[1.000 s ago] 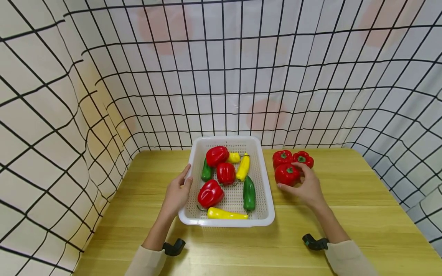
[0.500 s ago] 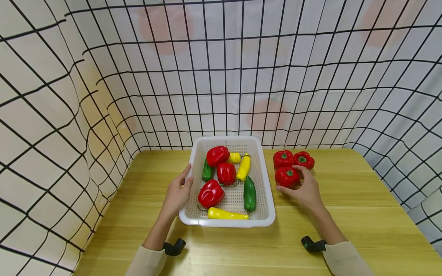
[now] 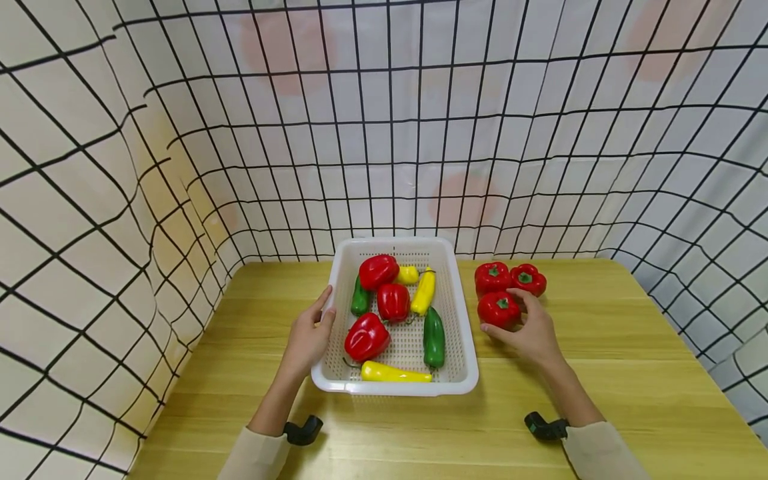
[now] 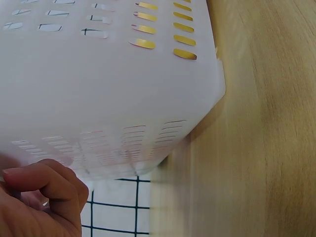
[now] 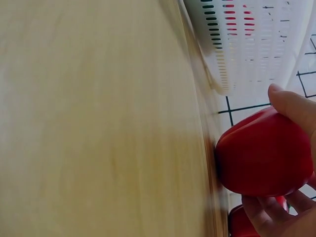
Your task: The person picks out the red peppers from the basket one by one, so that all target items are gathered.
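Note:
My left hand [image 3: 309, 337] grips the left rim of a white perforated plastic basket [image 3: 470, 347]. In the left wrist view its curled fingers [image 4: 61, 185] show beside the basket's wall [image 4: 98, 89]. To the right of the basket, my right hand [image 3: 534, 330] holds a red bell pepper [image 3: 498, 311], stem up, between thumb and fingers. The right wrist view shows this bell pepper [image 5: 264, 158] close over the wooden table, thumb on one side and fingers on the other. Just behind it stand two more red bell peppers, one left [image 3: 492, 272] and one right [image 3: 528, 277].
Inside the basket lie three red bell peppers [image 3: 393, 302], several yellow peppers [image 3: 396, 372] and two green peppers [image 3: 433, 340]. The wooden table [image 3: 396, 437] extends around the basket. A white cloth with a black grid [image 3: 372, 147] encloses the back and sides.
The held bell pepper and my right hand have shifted slightly toward me, a little away from the two peppers behind. My left hand and the basket stay nearly in place.

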Demonstrator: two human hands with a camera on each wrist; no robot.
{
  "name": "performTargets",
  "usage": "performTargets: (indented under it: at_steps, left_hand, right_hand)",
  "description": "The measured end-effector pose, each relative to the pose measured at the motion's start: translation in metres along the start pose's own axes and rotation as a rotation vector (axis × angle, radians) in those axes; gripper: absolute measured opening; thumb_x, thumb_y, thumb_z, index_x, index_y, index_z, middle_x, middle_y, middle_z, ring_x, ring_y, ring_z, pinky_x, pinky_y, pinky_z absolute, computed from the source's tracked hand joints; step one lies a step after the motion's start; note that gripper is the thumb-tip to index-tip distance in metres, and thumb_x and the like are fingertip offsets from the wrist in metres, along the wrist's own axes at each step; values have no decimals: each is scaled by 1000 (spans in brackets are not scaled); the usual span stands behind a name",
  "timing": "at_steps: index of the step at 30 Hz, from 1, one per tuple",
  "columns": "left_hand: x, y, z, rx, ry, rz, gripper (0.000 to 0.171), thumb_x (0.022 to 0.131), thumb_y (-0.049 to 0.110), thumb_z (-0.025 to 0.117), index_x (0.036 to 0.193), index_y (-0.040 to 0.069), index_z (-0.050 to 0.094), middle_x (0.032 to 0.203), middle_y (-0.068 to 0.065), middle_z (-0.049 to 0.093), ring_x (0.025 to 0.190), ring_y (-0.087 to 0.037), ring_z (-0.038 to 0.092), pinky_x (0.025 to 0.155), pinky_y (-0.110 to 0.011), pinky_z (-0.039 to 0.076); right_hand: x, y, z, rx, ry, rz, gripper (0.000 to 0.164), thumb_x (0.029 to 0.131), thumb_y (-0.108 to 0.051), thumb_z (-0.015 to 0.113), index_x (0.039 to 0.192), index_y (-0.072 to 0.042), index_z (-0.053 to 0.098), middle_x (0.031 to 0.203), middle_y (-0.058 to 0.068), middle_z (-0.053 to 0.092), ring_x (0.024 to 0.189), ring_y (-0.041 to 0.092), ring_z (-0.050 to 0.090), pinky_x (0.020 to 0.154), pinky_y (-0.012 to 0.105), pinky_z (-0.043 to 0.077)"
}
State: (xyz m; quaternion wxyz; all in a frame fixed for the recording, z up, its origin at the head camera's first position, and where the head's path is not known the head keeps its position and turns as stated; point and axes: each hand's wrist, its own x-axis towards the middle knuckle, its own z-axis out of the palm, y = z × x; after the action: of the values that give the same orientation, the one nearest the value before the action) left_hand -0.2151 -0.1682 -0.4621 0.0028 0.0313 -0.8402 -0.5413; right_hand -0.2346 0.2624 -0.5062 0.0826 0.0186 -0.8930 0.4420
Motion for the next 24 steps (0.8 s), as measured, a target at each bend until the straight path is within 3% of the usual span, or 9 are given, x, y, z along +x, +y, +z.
performTargets:
  at_steps: [12,18,21,24]
  left_hand:
    - [0,-1,1,-7,1,-4,53,108,33,53,158,41,39,136,-24,62,98,-35,73,67,-44,66]
    - [-1,1,1,-4,8,7,52,107,33,53,158,40,40,135,-23,63,99,-36,73,68,-44,66]
    - [-1,2,1,-4,8,10,52,107,33,53,158,40,40,135,-24,63,99,-36,73,68,-44,66]
    - [-1,1,0,-5,4,8,52,108,33,53,158,40,40,135,-24,62,99,-36,73,68,-43,66]
  right_hand:
    - [2,5,-1,-6,19,-15,101,80,-47,87,156,-9,33,154,24,40,135,49,45,105,65,49]
    - [2,-5,-11,-33,82,-63,94,82,-44,86,153,-6,39,144,21,50,126,41,54,104,59,53]
    - [3,-11,-17,-44,131,-110,86,83,-40,86,149,-4,44,142,20,53,124,37,55,105,38,55]
    - [5,-20,-22,-32,160,-136,82,83,-38,87,147,-6,48,143,17,53,125,36,54,98,12,47]
